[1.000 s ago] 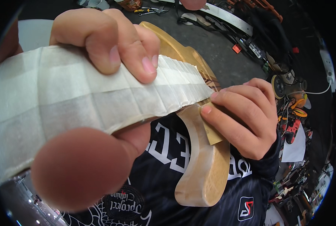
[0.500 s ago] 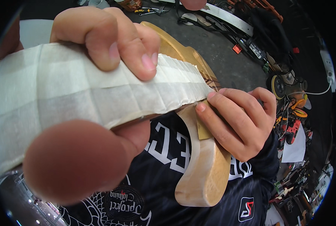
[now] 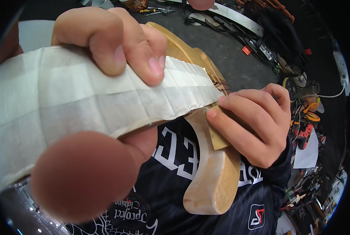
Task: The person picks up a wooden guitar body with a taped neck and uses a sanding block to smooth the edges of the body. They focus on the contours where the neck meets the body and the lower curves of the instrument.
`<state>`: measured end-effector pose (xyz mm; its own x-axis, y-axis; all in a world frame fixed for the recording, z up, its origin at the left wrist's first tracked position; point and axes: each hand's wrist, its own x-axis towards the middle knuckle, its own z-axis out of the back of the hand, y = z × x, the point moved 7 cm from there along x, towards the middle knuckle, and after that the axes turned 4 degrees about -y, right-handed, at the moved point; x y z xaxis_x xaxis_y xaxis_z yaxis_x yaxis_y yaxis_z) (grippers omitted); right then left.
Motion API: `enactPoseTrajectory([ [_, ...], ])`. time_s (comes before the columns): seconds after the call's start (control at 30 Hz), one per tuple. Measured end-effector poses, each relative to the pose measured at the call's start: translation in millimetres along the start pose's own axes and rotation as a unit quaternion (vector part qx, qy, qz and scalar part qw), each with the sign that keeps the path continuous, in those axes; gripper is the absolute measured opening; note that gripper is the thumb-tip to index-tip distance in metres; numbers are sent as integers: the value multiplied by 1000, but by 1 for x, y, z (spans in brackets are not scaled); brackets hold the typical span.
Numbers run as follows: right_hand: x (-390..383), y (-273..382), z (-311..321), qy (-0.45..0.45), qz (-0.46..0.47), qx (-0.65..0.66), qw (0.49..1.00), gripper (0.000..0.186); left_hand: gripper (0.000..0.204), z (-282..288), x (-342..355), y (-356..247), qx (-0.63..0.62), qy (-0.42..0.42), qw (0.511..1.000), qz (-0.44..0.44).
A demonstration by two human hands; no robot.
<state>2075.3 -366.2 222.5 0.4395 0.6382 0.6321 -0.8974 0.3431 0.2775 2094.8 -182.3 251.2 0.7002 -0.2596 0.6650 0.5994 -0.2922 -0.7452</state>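
A guitar lies across me, its neck [image 3: 69, 90] wrapped in strips of whitish masking tape and reaching toward the left. My left hand [image 3: 104, 41] grips this neck, with fingers bent over the taped face and the thumb on the near edge, large and blurred. At the right, my right hand [image 3: 257, 121] presses a small yellow-tan piece of sandpaper [image 3: 219, 138] with its fingertips against the pale wooden body [image 3: 212, 184], where the neck meets the rounded horn. The body's far side shows beyond the neck. The palm side of the right hand is hidden.
Beyond the guitar is a dark bench top [image 3: 226, 47] with a long metal strip [image 3: 237, 17], pliers [image 3: 165, 11] and cables. To the right sit a red-and-black tool [image 3: 303, 137], a white sheet of paper [image 3: 306, 154] and a white power strip [image 3: 341, 68].
My right hand has slid a little to the right and outward along the horn with the sandpaper. The left thumb sits slightly lower; its fingers keep their grip on the neck.
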Motion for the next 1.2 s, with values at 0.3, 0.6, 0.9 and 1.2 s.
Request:
enactPoseTrajectory([
  [0.3, -6, 4, -9, -46, 15, -55, 997, 35, 78, 1, -1, 1, -13, -26, 999, -14],
  [0.6, -1, -11, 3, 59, -34, 70, 995, 32, 78, 2, -2, -3, 0, -16, 1000, -8],
  [0.9, -6, -2, -9, -40, 25, -40, 998, 33, 76, 0, -2, 5, -21, -34, 999, -7],
  [1.2, -4, -10, 1, 98, -56, 88, 990, 28, 75, 0, -3, -2, -8, -22, 1000, 12],
])
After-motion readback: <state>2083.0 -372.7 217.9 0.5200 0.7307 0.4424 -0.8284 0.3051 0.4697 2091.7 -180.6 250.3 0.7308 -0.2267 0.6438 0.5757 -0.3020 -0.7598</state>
